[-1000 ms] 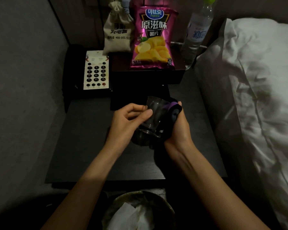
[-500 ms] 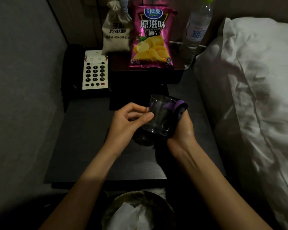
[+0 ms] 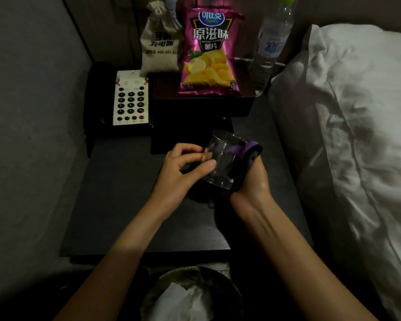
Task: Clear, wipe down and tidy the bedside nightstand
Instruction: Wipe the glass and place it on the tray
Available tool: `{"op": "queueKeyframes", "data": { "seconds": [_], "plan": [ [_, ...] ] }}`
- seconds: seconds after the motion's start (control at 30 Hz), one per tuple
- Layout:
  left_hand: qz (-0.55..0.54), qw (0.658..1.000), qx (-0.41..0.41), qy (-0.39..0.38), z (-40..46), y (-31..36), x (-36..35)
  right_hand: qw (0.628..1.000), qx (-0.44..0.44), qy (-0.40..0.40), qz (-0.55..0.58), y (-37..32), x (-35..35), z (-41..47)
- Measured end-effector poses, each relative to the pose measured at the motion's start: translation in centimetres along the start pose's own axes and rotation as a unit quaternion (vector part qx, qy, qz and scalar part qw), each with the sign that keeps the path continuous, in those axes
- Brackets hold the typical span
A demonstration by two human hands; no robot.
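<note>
Above the middle of the dark nightstand (image 3: 116, 205) I hold a clear drinking glass (image 3: 222, 158), tilted with its mouth pointing away. My left hand (image 3: 183, 172) pinches the glass's left side between thumb and fingers. My right hand (image 3: 252, 179) presses a dark purple cloth (image 3: 250, 150) against the glass's right side and over its rim; part of the cloth shows through the glass. The cloth's lower end hangs below the glass.
At the back stand a beige drawstring pouch (image 3: 160, 42), a pink crisps bag (image 3: 211, 54) on a dark box (image 3: 204, 105), and a water bottle (image 3: 271, 45). A black phone with white keypad (image 3: 130, 100) lies left. A bin with tissue (image 3: 190, 297) sits below; white bedding (image 3: 345, 123) lies right.
The glass has risen slightly and tipped a little more upright in my hands. The cloth has slid further over the rim on the right.
</note>
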State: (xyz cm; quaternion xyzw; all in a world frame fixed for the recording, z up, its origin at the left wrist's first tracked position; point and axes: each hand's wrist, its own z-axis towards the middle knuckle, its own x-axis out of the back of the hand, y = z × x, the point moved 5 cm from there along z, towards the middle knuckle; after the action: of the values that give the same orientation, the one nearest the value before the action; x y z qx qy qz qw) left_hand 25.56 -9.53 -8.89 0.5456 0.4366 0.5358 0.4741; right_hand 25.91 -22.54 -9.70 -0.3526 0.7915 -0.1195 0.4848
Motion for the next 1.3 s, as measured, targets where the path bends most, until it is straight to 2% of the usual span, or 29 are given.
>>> {"op": "queueKeyframes", "data": {
  "seconds": [0.17,0.37,0.5,0.73,0.83,1.0,1.17,1.3],
  "plan": [
    [0.059,0.998,-0.008,-0.027,-0.1,0.2,-0.5,1.000,-0.011,-0.009,0.006,0.0,0.0,0.1],
    [0.075,0.995,-0.034,0.053,0.2,0.5,0.9,0.999,-0.018,-0.005,0.038,0.1,-0.2,0.2],
    [0.085,0.991,-0.090,0.052,0.1,1.0,0.8,0.999,-0.016,0.006,0.030,0.1,0.3,0.4],
    [0.141,0.984,-0.095,0.055,-0.1,0.8,0.4,1.000,-0.021,0.009,-0.002,0.5,0.6,0.6],
    [0.140,0.985,-0.084,0.053,-0.1,0.8,0.6,1.000,-0.024,0.000,-0.006,0.7,0.6,0.6],
    [0.052,0.998,-0.032,0.008,-0.1,1.0,0.6,1.000,-0.015,-0.020,-0.009,0.8,0.4,0.7],
    [0.073,0.996,0.004,-0.052,0.0,0.5,0.2,0.998,-0.012,-0.051,0.039,0.5,-0.4,0.4],
    [0.090,0.995,0.001,-0.034,0.1,0.2,0.1,0.997,-0.033,-0.049,0.040,0.6,-0.7,0.1]
  ]
}}
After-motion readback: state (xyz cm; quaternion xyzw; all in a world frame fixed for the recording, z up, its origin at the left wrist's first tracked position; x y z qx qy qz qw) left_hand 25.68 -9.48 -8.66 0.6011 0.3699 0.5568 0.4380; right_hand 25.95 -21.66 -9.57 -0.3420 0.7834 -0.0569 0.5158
